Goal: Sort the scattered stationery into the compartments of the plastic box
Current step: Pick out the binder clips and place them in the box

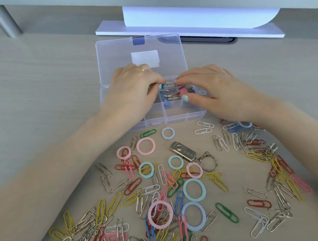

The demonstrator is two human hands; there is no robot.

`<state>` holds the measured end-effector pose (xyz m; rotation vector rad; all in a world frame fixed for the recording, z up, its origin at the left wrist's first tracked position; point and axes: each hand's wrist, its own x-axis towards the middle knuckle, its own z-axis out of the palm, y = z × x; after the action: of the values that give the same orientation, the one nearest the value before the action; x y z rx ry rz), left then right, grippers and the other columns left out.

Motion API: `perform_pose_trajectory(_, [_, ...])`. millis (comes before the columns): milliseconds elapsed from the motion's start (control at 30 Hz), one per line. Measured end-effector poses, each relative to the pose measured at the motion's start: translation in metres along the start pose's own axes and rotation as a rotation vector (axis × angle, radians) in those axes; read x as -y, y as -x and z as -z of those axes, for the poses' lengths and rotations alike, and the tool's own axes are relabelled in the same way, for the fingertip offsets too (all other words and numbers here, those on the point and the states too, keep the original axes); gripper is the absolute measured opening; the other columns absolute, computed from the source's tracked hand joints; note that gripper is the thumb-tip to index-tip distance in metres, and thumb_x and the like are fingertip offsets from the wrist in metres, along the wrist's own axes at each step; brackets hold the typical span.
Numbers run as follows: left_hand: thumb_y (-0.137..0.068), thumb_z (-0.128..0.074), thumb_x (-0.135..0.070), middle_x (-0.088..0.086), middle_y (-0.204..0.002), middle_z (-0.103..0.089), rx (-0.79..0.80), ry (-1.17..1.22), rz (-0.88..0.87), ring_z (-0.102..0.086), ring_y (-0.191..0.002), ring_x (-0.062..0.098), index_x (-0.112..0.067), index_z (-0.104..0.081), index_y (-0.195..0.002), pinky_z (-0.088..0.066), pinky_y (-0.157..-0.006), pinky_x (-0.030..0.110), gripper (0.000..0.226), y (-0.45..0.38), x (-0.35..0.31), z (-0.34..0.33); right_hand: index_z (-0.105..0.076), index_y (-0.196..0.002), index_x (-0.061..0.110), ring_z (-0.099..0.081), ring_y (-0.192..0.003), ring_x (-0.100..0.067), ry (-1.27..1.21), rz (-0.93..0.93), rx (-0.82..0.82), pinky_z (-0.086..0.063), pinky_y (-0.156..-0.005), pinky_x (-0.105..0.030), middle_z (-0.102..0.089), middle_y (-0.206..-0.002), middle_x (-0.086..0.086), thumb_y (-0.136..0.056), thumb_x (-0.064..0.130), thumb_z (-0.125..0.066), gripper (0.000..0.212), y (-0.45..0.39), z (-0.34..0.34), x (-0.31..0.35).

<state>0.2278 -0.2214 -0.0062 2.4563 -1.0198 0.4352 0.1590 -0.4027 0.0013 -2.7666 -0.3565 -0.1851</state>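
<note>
A clear plastic box (176, 116) stands open on the desk, its lid (139, 47) folded back. Small binder clips (170, 93) lie in a far middle compartment. My left hand (133, 91) and my right hand (217, 89) both reach over the box, fingertips pinching the wire handles of a binder clip (168, 84) between them. Scattered in front of the box are many coloured and silver paper clips (111, 225), pastel rings (194, 192) and a metal USB stick (182, 150) on a key ring.
A white monitor stand (187, 26) sits behind the box. A grey shelf leg (4, 19) stands at the far left. More paper clips (260, 147) lie under my right forearm.
</note>
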Motion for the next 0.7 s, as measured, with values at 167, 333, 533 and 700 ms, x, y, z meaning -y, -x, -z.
perform_pose_trajectory(167, [-0.085,-0.053,-0.006,0.009,-0.082,-0.066,-0.031,-0.001,0.010,-0.052,-0.083,0.033,-0.013,-0.069,-0.093,-0.032,-0.082,0.040,0.019,0.001,0.000,-0.002,-0.056,-0.118,0.027,-0.047,-0.115,-0.025,0.074,-0.018,-0.018,-0.029,-0.102,-0.048,-0.055,-0.127,0.009,-0.084,0.046,-0.040,0.042,-0.001,0.000,-0.002])
perform_pose_trajectory(333, [-0.082,-0.050,-0.008,0.010,-0.079,-0.065,-0.042,-0.055,-0.022,-0.052,-0.079,0.033,-0.011,-0.069,-0.089,-0.033,-0.078,0.040,0.021,0.001,0.001,-0.002,-0.056,-0.117,0.027,-0.047,-0.113,-0.025,0.094,-0.015,-0.024,-0.025,-0.102,-0.050,-0.055,-0.126,0.009,-0.085,0.045,-0.040,0.040,0.001,0.002,0.000])
perform_pose_trajectory(533, [-0.083,-0.051,-0.002,0.013,-0.086,-0.065,-0.017,-0.084,-0.046,-0.051,-0.084,0.035,-0.008,-0.068,-0.092,-0.031,-0.081,0.039,0.021,0.001,-0.001,-0.002,-0.051,-0.123,0.030,-0.041,-0.120,-0.022,0.093,-0.027,0.017,-0.018,-0.106,-0.049,-0.049,-0.133,0.012,-0.093,0.043,-0.043,0.034,0.001,0.003,-0.002])
perform_pose_trajectory(700, [-0.085,-0.050,-0.004,0.013,-0.092,-0.061,0.031,-0.072,-0.046,-0.050,-0.088,0.034,-0.012,-0.066,-0.104,-0.030,-0.082,0.039,0.026,0.002,-0.002,0.004,-0.057,-0.116,0.027,-0.051,-0.110,-0.014,-0.132,-0.001,-0.061,-0.036,-0.098,-0.046,-0.055,-0.116,0.009,-0.085,0.042,-0.044,0.036,0.018,0.015,0.003])
